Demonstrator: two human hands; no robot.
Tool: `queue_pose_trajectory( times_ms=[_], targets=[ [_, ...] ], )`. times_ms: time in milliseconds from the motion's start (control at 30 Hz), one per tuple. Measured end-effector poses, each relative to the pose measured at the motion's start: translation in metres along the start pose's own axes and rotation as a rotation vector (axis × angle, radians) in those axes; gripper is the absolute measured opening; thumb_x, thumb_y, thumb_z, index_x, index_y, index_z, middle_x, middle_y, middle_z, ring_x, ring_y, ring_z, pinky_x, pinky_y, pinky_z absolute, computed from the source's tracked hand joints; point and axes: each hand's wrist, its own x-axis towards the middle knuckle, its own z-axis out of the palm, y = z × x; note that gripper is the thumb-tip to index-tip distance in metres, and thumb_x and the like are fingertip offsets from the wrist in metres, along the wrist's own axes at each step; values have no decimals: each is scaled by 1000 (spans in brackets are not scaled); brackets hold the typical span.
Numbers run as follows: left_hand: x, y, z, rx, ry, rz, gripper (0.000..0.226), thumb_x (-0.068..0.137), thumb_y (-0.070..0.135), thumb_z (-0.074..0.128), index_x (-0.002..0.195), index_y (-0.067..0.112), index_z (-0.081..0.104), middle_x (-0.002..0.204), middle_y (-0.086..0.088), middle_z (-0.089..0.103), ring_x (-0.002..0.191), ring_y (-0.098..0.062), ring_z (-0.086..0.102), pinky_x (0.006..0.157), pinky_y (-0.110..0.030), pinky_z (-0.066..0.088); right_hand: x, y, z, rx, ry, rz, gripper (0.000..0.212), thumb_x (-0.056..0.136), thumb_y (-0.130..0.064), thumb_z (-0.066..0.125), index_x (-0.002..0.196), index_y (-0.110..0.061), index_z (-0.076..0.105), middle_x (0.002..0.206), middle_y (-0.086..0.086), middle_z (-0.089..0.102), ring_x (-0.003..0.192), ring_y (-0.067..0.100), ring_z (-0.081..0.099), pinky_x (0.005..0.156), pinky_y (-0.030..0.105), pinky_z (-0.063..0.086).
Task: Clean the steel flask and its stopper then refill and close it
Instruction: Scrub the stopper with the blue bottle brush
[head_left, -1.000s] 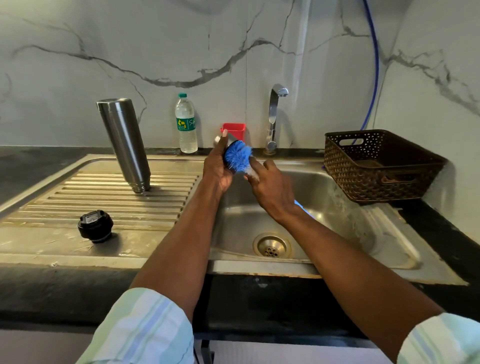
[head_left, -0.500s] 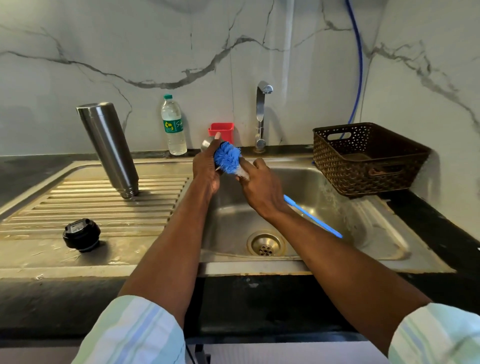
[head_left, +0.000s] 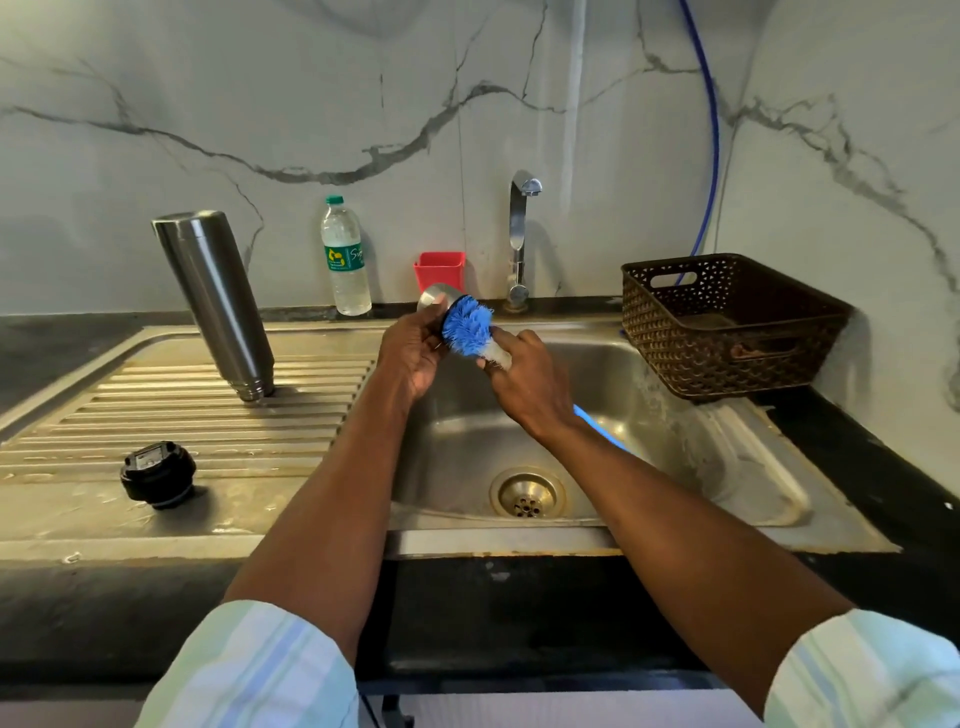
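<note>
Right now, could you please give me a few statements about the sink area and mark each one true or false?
1. The steel flask stands upside down on the ribbed drainboard. True.
2. The black stopper is screwed into the flask. False: it sits apart on the drainboard, nearer the front edge.
3. The right hand holds the blue brush, its bristles against a steel cap held by the left hand. True.
4. Water is running from the tap. False: no stream is visible.
5. The brown basket sits left of the basin. False: it is on the right.
</note>
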Motion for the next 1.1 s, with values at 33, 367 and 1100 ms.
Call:
queue_pose_trajectory(
  times_ms=[33, 367, 1100],
  targets=[
    [1, 1, 1, -11, -25, 12, 11, 91, 6, 66, 100, 0, 65, 90, -13, 73, 87, -24, 71, 79, -35, 60, 1, -1, 0, 92, 4, 26, 28, 89, -43, 59, 115, -32, 64, 93, -2, 62, 83, 22, 60, 69, 35, 49],
    [1, -1, 9, 68, -29, 33, 38, 94, 5, 61, 131, 2, 52, 98, -11, 68, 87, -23, 68, 78, -38, 59, 3, 2, -2, 362, 15, 157, 24, 86, -42, 65, 88, -18, 69, 76, 2, 67, 68, 19, 60, 60, 30, 44],
    [-8, 5, 7, 77, 8, -41, 10, 91, 14, 67, 92, 5, 64, 81, -10, 74, 76, -23, 71, 80, -40, 57, 3, 1, -1, -140, 28, -150, 31, 91, -36, 56, 120, -27, 62, 96, 2, 60, 78, 23, 57, 62, 35, 46]
  ],
)
